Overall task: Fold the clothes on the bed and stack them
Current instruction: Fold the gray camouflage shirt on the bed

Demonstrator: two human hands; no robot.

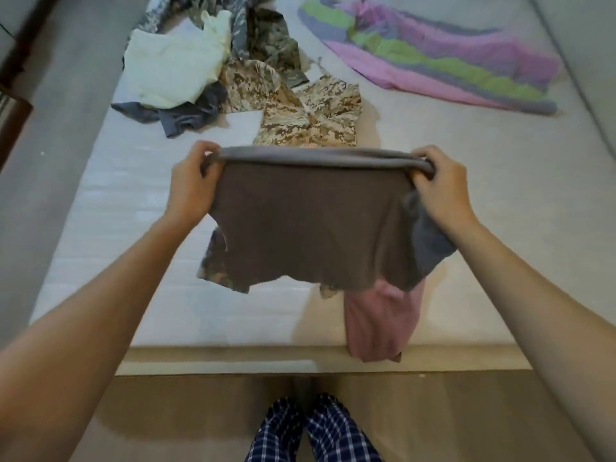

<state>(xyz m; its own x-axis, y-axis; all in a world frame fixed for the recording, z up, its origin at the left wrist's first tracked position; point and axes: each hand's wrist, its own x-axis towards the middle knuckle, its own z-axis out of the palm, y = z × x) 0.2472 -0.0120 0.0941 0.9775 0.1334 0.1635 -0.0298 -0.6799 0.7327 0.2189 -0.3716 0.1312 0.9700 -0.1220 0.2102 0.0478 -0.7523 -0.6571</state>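
I hold a brown-grey garment (pixel 310 221) up in the air over the near part of the bed (pixel 133 248). My left hand (pixel 191 181) grips its top left corner and my right hand (pixel 440 181) grips its top right corner, so the top edge is stretched flat between them. Behind it lie a camouflage piece (pixel 216 265) and a pink garment (pixel 380 325) that droops over the bed's front edge. Further back sits a loose pile: a tan camouflage garment (pixel 310 118), a pale cream one (pixel 173 65), a grey one (pixel 186 116) and a green camouflage one (pixel 266 38).
A striped pink, green and purple blanket (pixel 433 61) lies crumpled at the far right of the bed. A grey wall (pixel 50 128) runs along the left side. My legs in blue checked trousers (pixel 313 428) stand at the bed's front edge.
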